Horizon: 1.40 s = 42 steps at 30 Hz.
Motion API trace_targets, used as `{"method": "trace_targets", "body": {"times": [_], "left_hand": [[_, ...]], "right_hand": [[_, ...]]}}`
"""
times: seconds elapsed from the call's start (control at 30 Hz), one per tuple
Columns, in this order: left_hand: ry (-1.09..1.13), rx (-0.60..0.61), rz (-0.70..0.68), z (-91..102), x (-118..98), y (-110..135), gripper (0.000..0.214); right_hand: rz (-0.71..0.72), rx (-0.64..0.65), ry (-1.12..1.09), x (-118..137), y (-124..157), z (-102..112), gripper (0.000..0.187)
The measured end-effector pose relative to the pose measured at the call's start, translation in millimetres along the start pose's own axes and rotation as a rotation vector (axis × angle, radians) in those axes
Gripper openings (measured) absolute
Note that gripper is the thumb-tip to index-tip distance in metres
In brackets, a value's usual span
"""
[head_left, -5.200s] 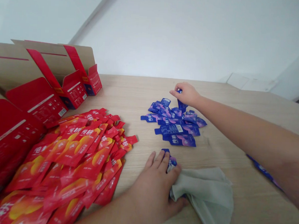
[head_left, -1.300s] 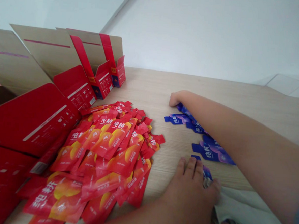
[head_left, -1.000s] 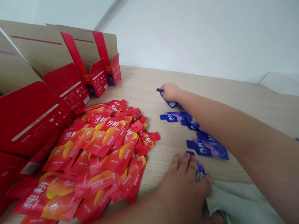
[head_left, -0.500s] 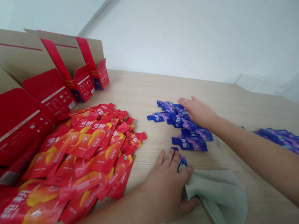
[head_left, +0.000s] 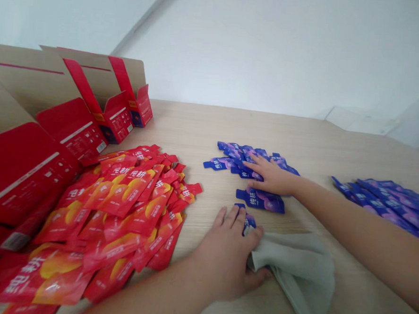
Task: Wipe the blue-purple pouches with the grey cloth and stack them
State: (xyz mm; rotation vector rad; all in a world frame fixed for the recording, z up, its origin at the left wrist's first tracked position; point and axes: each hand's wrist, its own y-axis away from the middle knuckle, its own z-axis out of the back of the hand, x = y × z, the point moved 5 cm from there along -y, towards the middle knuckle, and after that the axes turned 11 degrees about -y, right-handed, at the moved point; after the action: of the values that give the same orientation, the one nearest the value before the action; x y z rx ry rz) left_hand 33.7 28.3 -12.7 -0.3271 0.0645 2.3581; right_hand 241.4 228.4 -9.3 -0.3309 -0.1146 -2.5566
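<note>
Nearest is the left hand [head_left: 226, 257], palm down, thumb apart from its fingers. A blue packet [head_left: 249, 222] shows between index finger and thumb, its tab poking out past the fingertips; whether the hand grips it or only rests on it, I cannot tell. Just to that hand's right, touching the thumb, a grey-green cloth [head_left: 298, 264] lies in folds. To its left, red pouches [head_left: 121, 203] are heaped on the table [head_left: 193, 123].

Beyond it, the right hand [head_left: 272, 176] lies spread wide over a cluster of blue packets [head_left: 223, 163]. Well apart to that hand's right, past the forearm, is another blue pile [head_left: 391, 203]. Beyond the pouches, far left of both hands, open red boxes [head_left: 81, 125] stand in a row.
</note>
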Motion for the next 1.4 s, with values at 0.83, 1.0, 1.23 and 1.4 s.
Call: {"method": "trace_targets", "body": {"times": [0.83,1.0,1.23,1.4], "left_hand": [[-0.016,0.043,-0.005,2.1,1.4,-0.5,0.083],[-0.011,0.038,0.0,1.3,1.8,-1.1,0.084],[-0.014,0.036,-0.005,1.3,0.4,-1.7,0.083],[-0.012,0.039,-0.007,1.8,0.7,-1.4,0.082]], "right_hand": [[-0.022,-0.078,0.058,-15.6,-47.8,-1.7,0.088],[-0.013,-0.082,0.068,12.7,-58.5,4.7,0.082],[0.103,-0.045,0.004,85.1,-78.4,-32.1,0.083],[0.068,-0.055,-0.009,71.0,-89.8,-32.4,0.08]]}}
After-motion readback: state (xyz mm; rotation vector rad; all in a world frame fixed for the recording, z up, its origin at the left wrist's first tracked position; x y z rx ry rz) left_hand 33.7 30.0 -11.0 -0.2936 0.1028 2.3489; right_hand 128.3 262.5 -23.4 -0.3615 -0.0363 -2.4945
